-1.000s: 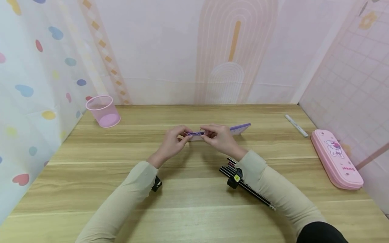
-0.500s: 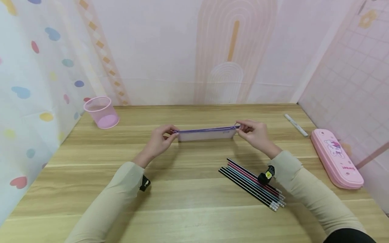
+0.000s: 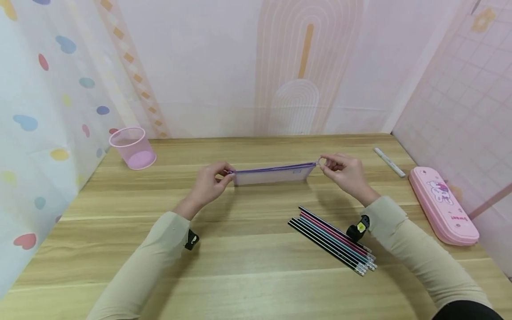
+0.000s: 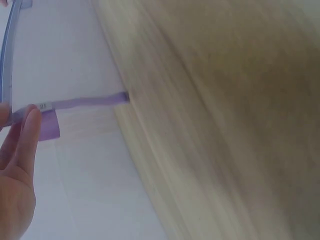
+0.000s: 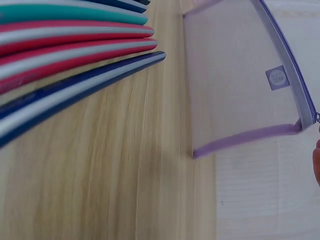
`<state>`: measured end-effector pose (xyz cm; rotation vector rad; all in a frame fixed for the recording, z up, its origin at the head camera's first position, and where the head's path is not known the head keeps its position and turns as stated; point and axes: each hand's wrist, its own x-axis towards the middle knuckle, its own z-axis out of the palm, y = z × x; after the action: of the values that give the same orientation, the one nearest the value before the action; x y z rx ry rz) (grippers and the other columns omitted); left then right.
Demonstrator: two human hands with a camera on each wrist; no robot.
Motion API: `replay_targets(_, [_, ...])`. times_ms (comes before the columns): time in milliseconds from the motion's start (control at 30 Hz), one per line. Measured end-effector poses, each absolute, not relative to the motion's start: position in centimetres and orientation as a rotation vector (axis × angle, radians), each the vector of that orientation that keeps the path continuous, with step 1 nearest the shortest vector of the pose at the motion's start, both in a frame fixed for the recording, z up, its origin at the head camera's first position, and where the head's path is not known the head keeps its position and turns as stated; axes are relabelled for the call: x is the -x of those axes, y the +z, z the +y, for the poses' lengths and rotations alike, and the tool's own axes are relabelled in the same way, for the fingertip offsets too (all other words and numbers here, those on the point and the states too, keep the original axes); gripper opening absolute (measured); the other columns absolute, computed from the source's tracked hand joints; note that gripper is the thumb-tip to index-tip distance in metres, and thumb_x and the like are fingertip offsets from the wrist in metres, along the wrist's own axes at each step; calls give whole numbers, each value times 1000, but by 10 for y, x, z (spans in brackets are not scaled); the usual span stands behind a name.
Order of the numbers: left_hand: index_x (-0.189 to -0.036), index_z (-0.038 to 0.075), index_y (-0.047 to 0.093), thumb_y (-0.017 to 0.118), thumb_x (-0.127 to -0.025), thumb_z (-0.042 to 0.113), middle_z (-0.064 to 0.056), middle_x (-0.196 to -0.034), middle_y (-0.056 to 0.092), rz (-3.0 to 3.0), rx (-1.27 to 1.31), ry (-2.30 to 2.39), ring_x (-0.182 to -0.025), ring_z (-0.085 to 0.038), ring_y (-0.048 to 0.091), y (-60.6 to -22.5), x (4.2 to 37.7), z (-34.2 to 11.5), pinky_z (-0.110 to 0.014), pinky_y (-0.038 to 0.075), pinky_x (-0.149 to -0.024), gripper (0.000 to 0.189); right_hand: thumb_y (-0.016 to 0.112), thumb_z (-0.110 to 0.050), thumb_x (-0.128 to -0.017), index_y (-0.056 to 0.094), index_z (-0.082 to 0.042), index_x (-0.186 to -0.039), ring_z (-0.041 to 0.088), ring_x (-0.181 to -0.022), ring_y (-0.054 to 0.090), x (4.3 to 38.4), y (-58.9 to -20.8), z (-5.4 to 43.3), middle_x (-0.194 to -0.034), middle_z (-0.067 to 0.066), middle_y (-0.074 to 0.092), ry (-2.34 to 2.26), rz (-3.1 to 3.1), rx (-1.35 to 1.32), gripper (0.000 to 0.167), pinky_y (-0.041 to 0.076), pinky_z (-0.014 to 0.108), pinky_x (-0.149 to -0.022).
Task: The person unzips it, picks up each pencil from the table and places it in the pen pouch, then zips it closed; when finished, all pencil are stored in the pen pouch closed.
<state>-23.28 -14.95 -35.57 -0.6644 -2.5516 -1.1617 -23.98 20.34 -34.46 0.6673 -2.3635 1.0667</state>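
A translucent pouch [image 3: 274,177] with purple trim stands on its long edge on the table, its zipper [image 3: 276,168] along the top. My left hand [image 3: 210,183] pinches the top left corner between thumb and fingers; the left wrist view shows a purple tab [image 4: 49,126] there. At the other end, my right hand [image 3: 345,174] pinches the ring-shaped zipper pull [image 3: 319,161]. A small purple label [image 5: 277,78] sits near that corner. Only fingertips [image 5: 317,162] of this hand enter the right wrist view.
Several striped pencils [image 3: 330,240] lie side by side in front of the pouch, below my right forearm. A pink pencil case [image 3: 443,206] and a white pen [image 3: 390,162] lie at right. A pink mesh cup [image 3: 138,149] stands back left.
My right hand has slid from beside my left hand to the pouch's right end, taking the zipper pull along. My left hand has moved slightly left. The pencils now show more fully.
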Motion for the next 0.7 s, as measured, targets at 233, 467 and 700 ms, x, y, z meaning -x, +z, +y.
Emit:
replay_targets(233, [-90,2,62,59,-83,6,-13,-90,65,-2490,664,-1150,-79,-23,63,-360,233,-145,-28,57,-62,8,67,-5,-76,65,1,-100,0,-66,54,242,-347,200,-77,11,62,1075,-2345,-583,24,49,8,-57])
replay_targets(467, [-92,2,62,58,-84,7,-13,-89,64,-2491,656,-1152,-78,-22,63,-361,230,-145,-26,56,-62,10,68,-9,-76,66,1,-95,18,-77,58,235,-339,189,-86,15,61,1030,-2247,-480,22,54,27,-58])
replay_targets(700, [-89,2,62,60,-83,6,-12,-86,65,-2456,668,-1117,-75,-21,63,-362,228,-140,-23,56,-60,8,61,-25,-84,68,-2,-87,5,-59,55,220,-329,156,-75,14,65,1416,-2525,-398,24,51,23,-53])
